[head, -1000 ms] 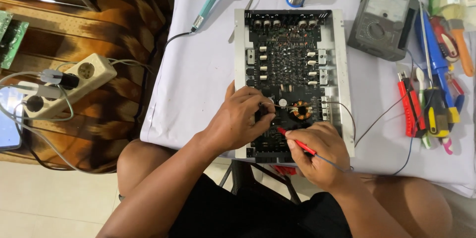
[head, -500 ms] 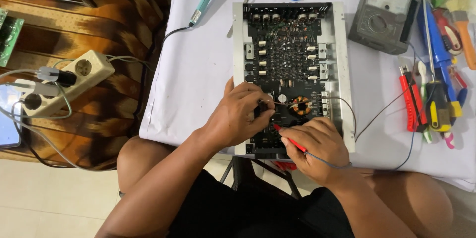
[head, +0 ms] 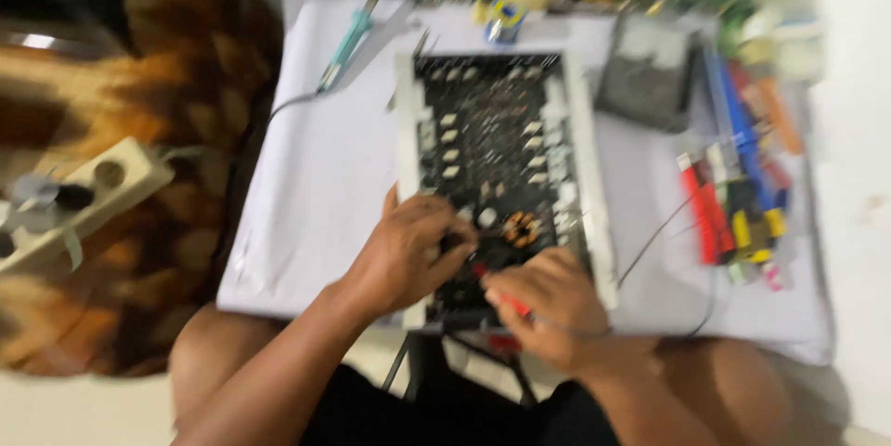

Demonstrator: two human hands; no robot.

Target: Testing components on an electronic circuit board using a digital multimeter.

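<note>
Bright, even light; heavy motion blur

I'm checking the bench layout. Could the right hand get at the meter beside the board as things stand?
Probably yes, once freed: the right hand holds a red probe, and the grey meter lies further up its side of the circuit board, with nothing standing between.
</note>
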